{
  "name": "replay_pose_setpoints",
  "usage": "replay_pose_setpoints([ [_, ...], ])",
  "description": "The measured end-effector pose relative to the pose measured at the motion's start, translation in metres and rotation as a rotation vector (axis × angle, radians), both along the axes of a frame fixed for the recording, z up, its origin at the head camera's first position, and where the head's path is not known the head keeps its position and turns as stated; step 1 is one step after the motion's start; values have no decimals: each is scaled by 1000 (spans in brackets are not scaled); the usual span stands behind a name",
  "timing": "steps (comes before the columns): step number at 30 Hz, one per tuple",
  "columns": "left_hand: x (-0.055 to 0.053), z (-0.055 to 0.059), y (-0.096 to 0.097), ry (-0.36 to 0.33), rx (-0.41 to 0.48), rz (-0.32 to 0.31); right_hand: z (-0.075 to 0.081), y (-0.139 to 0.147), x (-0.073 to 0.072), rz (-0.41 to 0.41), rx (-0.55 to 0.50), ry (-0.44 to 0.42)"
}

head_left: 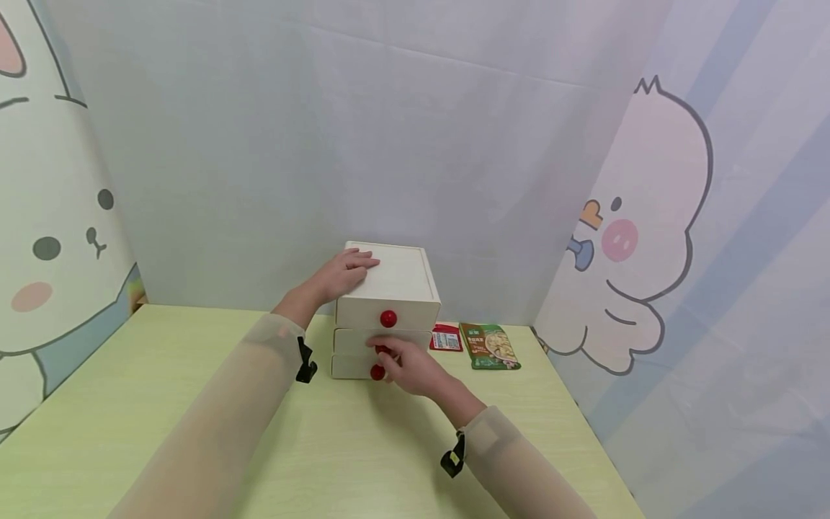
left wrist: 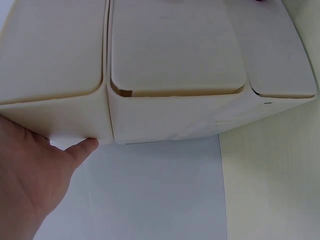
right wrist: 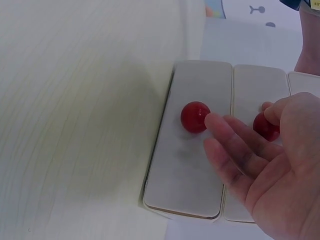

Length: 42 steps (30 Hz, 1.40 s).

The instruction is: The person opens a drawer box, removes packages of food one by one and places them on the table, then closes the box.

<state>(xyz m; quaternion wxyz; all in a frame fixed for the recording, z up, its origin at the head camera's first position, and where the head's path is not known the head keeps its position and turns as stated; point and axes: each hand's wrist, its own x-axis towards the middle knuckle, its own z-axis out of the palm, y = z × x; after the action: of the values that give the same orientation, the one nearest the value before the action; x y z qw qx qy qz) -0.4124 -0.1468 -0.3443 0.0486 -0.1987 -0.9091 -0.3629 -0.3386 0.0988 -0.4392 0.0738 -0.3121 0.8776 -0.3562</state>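
Note:
A small white three-drawer cabinet (head_left: 397,274) stands on the table, a round red knob on each drawer front. My left hand (head_left: 337,276) rests on its top at the left edge, fingers stretched over the surface. In the left wrist view the thumb (left wrist: 84,149) lies along the cabinet's side. With thumb and finger my right hand (head_left: 415,367) pinches the middle drawer's knob (right wrist: 265,127), partly hidden by them. Its other fingers reach close by the bottom knob (right wrist: 194,118). Above them the top knob (head_left: 388,318) is untouched. The middle drawer front shows a narrow gap at its side edge.
Right of the cabinet lie a green and brown food packet (head_left: 491,347) and a red packet with a white label (head_left: 446,338). A pale curtain (head_left: 415,144) hangs behind the pale wooden table (head_left: 350,454), with cartoon figures at both sides.

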Motion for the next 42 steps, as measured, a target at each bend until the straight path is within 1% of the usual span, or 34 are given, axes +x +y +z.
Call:
replay_pose_setpoints([
  [4, 1, 0, -1, -7, 6, 1, 0, 0, 0, 3, 18, -1],
  [10, 2, 0, -1, -14, 27, 1, 1, 3, 2, 32, 46, 10],
  [17, 1, 0, -1, -15, 27, 3, 1, 7, 1, 70, 55, -25],
  [22, 2, 0, 0, -18, 37, 2, 0, 10, 2, 85, 107, -38],
  [28, 2, 0, 0, -15, 34, 3, -7, 12, 2, 59, 194, -42],
  [31, 1, 0, 0, -18, 37, 4, -12, 11, -1, 61, 237, -14],
  [34, 1, -1, -1, -19, 41, 2, -17, 9, -5, 69, 277, 35],
  [36, 1, 0, -1, -14, 39, -1, -20, 7, -7, 67, 283, 43],
  [40, 1, 0, -2, -12, 29, -4, -26, 1, -10, 44, 260, -4],
  [42, 1, 1, -2, -18, 26, -5, -29, -1, -12, 34, 256, -14],
])
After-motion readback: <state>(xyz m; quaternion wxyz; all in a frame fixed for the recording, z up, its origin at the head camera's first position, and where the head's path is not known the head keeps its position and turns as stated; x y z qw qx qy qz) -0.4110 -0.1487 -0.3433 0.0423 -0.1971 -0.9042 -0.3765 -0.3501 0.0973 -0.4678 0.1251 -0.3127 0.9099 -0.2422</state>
